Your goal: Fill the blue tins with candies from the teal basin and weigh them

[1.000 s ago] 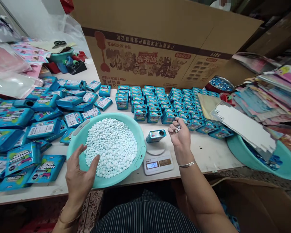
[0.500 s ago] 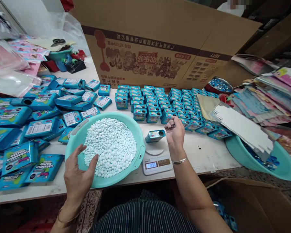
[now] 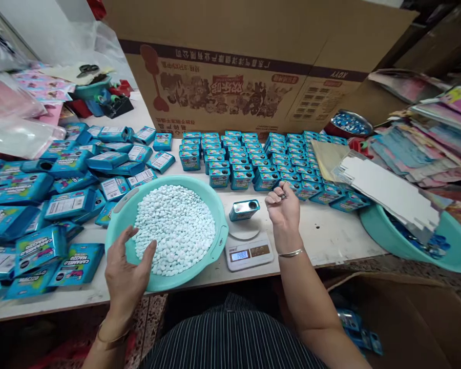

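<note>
The left hand rests on the near rim of a round teal basin that sits on the counter. Its fingers are spread and loosely curved, the tips touching the heap of small white tablets that fills the basin; the grip is wide and holds nothing firmly.

The right hand hovers just to the right of a small blue tin. Its fingers are curled in to a narrow grip; something small seems pinched at the fingertips, but what it is cannot be told. A thin bangle circles that wrist.

The tin lies on its side on the round pan of a small white scale, its open mouth turned toward the right hand. The scale stands just beside the basin, at its right edge, and its display is lit.

Behind the scale, rows of closed blue tins stand in tidy lines in front of a large cardboard box. To the left of the basin more blue tins lie in a loose pile. On the right, a second teal basin hangs over the counter's edge, partly covered by white card.
</note>
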Motion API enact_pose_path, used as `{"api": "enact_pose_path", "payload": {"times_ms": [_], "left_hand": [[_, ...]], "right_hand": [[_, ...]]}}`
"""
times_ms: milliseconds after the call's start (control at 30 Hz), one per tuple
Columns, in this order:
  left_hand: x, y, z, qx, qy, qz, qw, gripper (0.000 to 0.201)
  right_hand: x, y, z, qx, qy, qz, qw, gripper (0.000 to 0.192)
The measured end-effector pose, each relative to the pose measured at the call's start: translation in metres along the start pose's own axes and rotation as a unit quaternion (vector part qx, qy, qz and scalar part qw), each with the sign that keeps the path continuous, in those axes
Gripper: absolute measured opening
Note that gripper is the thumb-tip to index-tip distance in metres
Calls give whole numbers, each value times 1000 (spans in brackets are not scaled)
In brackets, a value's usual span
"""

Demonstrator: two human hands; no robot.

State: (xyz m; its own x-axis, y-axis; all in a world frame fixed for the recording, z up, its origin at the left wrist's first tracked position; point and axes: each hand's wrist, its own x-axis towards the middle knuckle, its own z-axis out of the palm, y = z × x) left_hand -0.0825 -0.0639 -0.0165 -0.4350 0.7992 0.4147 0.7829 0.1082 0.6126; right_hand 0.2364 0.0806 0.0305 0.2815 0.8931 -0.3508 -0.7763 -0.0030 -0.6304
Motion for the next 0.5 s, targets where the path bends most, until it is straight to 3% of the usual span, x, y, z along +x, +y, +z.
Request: {"api": "enact_pose_path", "payload": {"times_ms": [167,333,500], "left_hand": [[0,3,-1,-6,-12,-21,1000,60],[-1,0,-1,-15,-7,-15,1000,59],[-1,0,-1,-21,-8,-9,1000,59]], "right_hand": [[-2,12,8,-31,-3,-22,999,19],[-3,27,6,-90,-43,-98,990,20],[-4,32,5,-97,-39,-140,985,17]]}}
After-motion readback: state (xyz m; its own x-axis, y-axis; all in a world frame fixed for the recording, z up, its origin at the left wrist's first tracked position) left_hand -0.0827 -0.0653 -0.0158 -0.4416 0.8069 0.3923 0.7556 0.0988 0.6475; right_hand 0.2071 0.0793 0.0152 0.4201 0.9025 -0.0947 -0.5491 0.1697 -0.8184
